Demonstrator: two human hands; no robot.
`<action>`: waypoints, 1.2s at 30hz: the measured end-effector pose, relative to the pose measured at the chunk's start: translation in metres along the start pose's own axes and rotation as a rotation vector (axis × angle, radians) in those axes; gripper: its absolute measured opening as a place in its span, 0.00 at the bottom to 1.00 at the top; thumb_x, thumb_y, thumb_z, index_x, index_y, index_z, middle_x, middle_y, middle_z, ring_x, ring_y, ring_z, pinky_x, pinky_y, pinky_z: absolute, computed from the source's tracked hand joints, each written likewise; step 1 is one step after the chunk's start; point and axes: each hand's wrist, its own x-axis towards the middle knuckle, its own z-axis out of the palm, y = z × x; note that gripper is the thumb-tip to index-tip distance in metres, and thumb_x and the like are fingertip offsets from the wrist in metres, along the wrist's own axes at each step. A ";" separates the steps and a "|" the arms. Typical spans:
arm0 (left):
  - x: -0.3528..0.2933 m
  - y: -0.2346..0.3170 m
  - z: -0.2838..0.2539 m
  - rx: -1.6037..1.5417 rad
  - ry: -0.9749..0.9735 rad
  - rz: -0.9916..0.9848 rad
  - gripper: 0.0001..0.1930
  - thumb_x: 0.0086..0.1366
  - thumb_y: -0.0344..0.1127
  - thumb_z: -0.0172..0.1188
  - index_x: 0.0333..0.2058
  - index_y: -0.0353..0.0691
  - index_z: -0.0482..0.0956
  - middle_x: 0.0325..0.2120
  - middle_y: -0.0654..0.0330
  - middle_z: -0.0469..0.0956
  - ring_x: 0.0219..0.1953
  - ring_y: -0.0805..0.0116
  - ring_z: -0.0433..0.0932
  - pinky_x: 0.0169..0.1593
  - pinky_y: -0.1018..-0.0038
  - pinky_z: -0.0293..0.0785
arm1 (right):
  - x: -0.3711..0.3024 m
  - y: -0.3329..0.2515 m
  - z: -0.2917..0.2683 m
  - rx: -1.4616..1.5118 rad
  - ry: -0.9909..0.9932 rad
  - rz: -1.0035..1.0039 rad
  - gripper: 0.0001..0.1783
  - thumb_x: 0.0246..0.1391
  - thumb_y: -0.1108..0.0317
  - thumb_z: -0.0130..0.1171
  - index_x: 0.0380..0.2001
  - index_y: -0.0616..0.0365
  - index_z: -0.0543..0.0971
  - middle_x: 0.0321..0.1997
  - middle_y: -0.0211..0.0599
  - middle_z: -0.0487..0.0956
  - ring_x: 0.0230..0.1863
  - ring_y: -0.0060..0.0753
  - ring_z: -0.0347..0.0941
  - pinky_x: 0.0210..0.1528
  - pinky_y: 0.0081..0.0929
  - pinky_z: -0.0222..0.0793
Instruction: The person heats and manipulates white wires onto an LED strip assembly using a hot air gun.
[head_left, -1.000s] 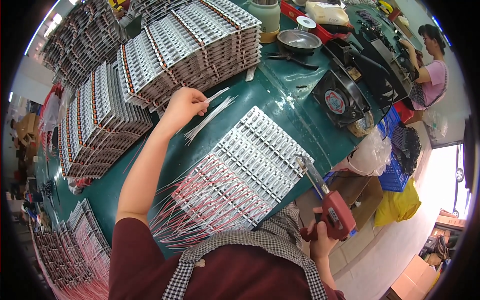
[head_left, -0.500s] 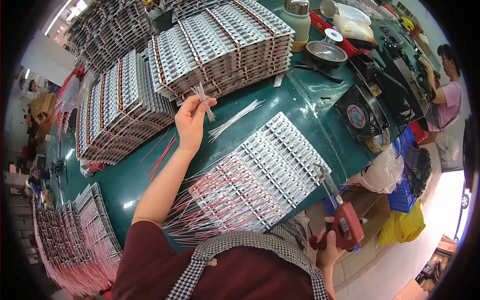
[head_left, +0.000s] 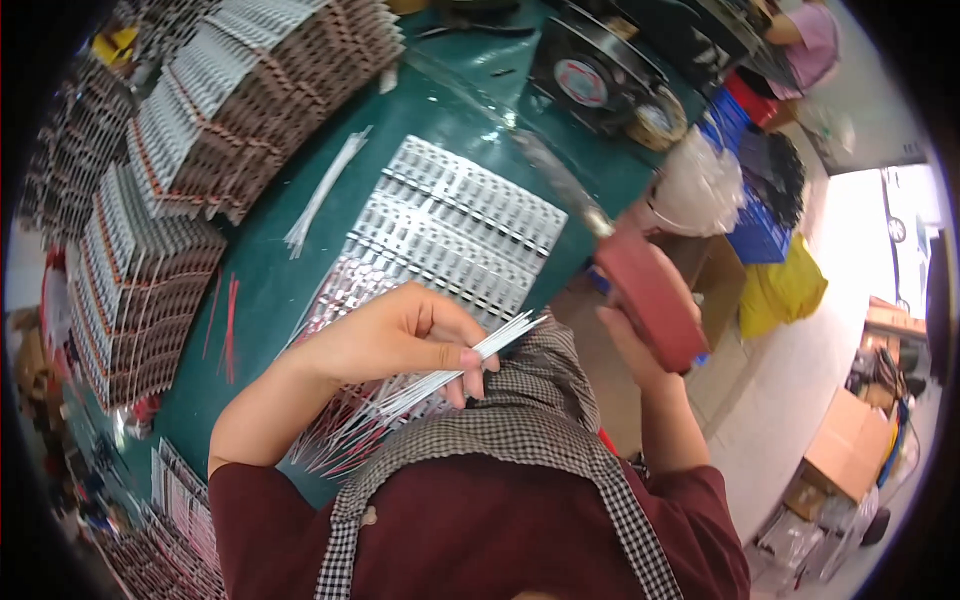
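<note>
My left hand (head_left: 395, 335) pinches a bundle of thin white wires (head_left: 508, 338) between thumb and fingers, just above the near part of a board panel (head_left: 455, 215). That panel lies flat on the green table, with rows of small silver-white modules. Red and white wires (head_left: 335, 440) spread from its near left part, partly hidden by my left hand and forearm. On the right, my right hand (head_left: 640, 350) is wrapped round the handle of a red soldering gun (head_left: 650, 290). Its blurred tip points up and left, beyond the panel's right edge.
Tall stacks of board panels (head_left: 280, 90) stand at the left. Loose white wires (head_left: 328, 190) and red wires (head_left: 230, 330) lie on the green table (head_left: 270, 260). A black fan (head_left: 590, 80) stands at the back, near a plastic bag (head_left: 700, 180) and blue crate (head_left: 755, 235). Another person (head_left: 810, 40) is far right.
My left hand has come from beside the stacks toward my body with white wires. My right hand has raised the soldering gun. The view has shifted to the right.
</note>
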 end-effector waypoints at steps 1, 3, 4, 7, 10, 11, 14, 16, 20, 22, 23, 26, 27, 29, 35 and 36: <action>0.003 -0.001 0.001 -0.016 -0.033 -0.038 0.09 0.62 0.27 0.53 0.39 0.27 0.76 0.27 0.53 0.80 0.27 0.71 0.79 0.34 0.78 0.75 | 0.006 0.000 0.005 -0.295 -0.012 -0.223 0.24 0.41 0.68 0.63 0.45 0.66 0.74 0.42 0.45 0.78 0.40 0.42 0.77 0.40 0.26 0.72; 0.009 -0.002 0.004 -0.018 -0.046 -0.041 0.09 0.62 0.27 0.54 0.38 0.27 0.76 0.28 0.53 0.80 0.28 0.70 0.79 0.35 0.78 0.76 | 0.026 -0.005 0.007 -0.121 -0.213 -0.548 0.26 0.38 0.68 0.62 0.45 0.65 0.75 0.39 0.46 0.79 0.35 0.42 0.78 0.34 0.26 0.73; 0.009 -0.003 0.004 -0.015 -0.047 -0.048 0.09 0.62 0.27 0.54 0.38 0.27 0.76 0.27 0.53 0.80 0.28 0.70 0.79 0.35 0.78 0.76 | 0.022 -0.007 0.013 -0.102 -0.243 -0.545 0.26 0.37 0.67 0.62 0.45 0.65 0.75 0.37 0.46 0.79 0.33 0.41 0.78 0.32 0.26 0.73; 0.011 -0.005 0.007 -0.022 -0.042 -0.054 0.09 0.61 0.27 0.54 0.37 0.26 0.76 0.27 0.52 0.80 0.27 0.69 0.80 0.35 0.78 0.76 | 0.017 -0.007 0.014 -0.090 -0.251 -0.547 0.27 0.37 0.66 0.63 0.45 0.65 0.75 0.35 0.45 0.79 0.31 0.39 0.78 0.30 0.26 0.73; 0.013 -0.009 0.007 -0.043 -0.015 -0.046 0.09 0.61 0.26 0.54 0.36 0.26 0.76 0.27 0.52 0.79 0.28 0.69 0.80 0.35 0.78 0.76 | 0.015 -0.006 0.018 -0.115 -0.126 -0.547 0.26 0.37 0.68 0.62 0.44 0.65 0.75 0.34 0.45 0.79 0.31 0.40 0.78 0.29 0.26 0.73; 0.014 -0.010 0.009 -0.045 0.019 -0.023 0.09 0.61 0.26 0.55 0.37 0.26 0.76 0.27 0.52 0.79 0.28 0.68 0.80 0.35 0.77 0.76 | 0.013 -0.011 0.019 -0.123 -0.208 -0.553 0.28 0.36 0.68 0.63 0.46 0.65 0.74 0.35 0.46 0.79 0.31 0.41 0.78 0.29 0.26 0.73; 0.020 -0.015 0.010 -0.073 0.072 0.015 0.08 0.60 0.26 0.55 0.36 0.26 0.76 0.26 0.52 0.79 0.28 0.67 0.80 0.35 0.77 0.77 | 0.001 -0.008 0.025 -0.002 -0.148 -0.266 0.28 0.40 0.72 0.64 0.49 0.65 0.72 0.39 0.42 0.79 0.37 0.32 0.77 0.36 0.22 0.71; 0.026 -0.018 0.008 -0.096 0.101 0.019 0.08 0.60 0.26 0.56 0.36 0.26 0.76 0.27 0.51 0.79 0.28 0.66 0.80 0.35 0.76 0.77 | -0.003 -0.011 0.033 0.359 -0.048 0.217 0.23 0.45 0.76 0.63 0.48 0.64 0.72 0.38 0.32 0.78 0.39 0.17 0.72 0.39 0.18 0.67; 0.032 -0.021 0.012 -0.120 0.131 -0.018 0.09 0.59 0.27 0.58 0.36 0.26 0.76 0.27 0.50 0.79 0.27 0.66 0.80 0.33 0.77 0.78 | 0.007 -0.027 0.037 0.600 -0.231 0.456 0.21 0.45 0.77 0.62 0.45 0.61 0.72 0.31 0.24 0.75 0.32 0.12 0.68 0.33 0.15 0.66; 0.035 -0.023 0.011 -0.114 0.120 -0.027 0.09 0.59 0.27 0.58 0.36 0.26 0.76 0.27 0.50 0.79 0.27 0.66 0.80 0.33 0.77 0.78 | 0.007 -0.031 0.044 0.559 -0.194 0.463 0.27 0.43 0.83 0.58 0.50 0.64 0.66 0.44 0.37 0.71 0.28 0.17 0.69 0.26 0.15 0.67; 0.036 -0.024 0.011 -0.105 0.110 -0.032 0.09 0.58 0.27 0.58 0.36 0.26 0.76 0.27 0.50 0.79 0.27 0.67 0.80 0.32 0.78 0.78 | 0.006 -0.030 0.045 0.559 -0.196 0.469 0.27 0.43 0.83 0.58 0.50 0.64 0.66 0.44 0.37 0.71 0.28 0.17 0.69 0.26 0.15 0.67; 0.036 -0.022 0.011 -0.110 0.119 -0.059 0.10 0.59 0.28 0.57 0.36 0.27 0.76 0.27 0.51 0.79 0.27 0.68 0.80 0.32 0.78 0.77 | 0.004 -0.027 0.047 0.558 -0.180 0.410 0.25 0.44 0.83 0.57 0.49 0.64 0.66 0.44 0.37 0.71 0.29 0.17 0.69 0.26 0.16 0.67; 0.036 -0.020 0.010 -0.109 0.130 -0.096 0.10 0.60 0.29 0.57 0.36 0.27 0.76 0.27 0.51 0.79 0.27 0.68 0.80 0.32 0.79 0.77 | 0.004 -0.026 0.046 0.545 -0.202 0.384 0.25 0.44 0.83 0.57 0.48 0.64 0.66 0.44 0.36 0.71 0.29 0.17 0.69 0.27 0.16 0.67; 0.035 -0.022 0.010 -0.112 0.127 -0.088 0.10 0.60 0.30 0.57 0.36 0.27 0.76 0.27 0.51 0.79 0.27 0.68 0.80 0.31 0.79 0.77 | 0.003 -0.025 0.045 0.533 -0.230 0.355 0.24 0.45 0.83 0.57 0.48 0.64 0.67 0.43 0.36 0.72 0.30 0.17 0.69 0.28 0.16 0.68; 0.037 -0.032 0.012 -0.152 0.124 -0.103 0.08 0.60 0.30 0.56 0.35 0.30 0.76 0.28 0.53 0.80 0.26 0.68 0.80 0.30 0.80 0.76 | -0.001 -0.030 0.044 0.425 -0.220 0.411 0.21 0.44 0.80 0.60 0.45 0.61 0.73 0.36 0.29 0.76 0.31 0.13 0.67 0.33 0.15 0.66; 0.036 -0.034 0.011 -0.157 0.113 -0.086 0.08 0.60 0.30 0.56 0.35 0.30 0.76 0.28 0.53 0.80 0.26 0.68 0.80 0.30 0.80 0.76 | -0.002 -0.028 0.045 0.415 -0.222 0.376 0.21 0.44 0.80 0.61 0.45 0.62 0.73 0.36 0.29 0.76 0.30 0.13 0.67 0.32 0.15 0.66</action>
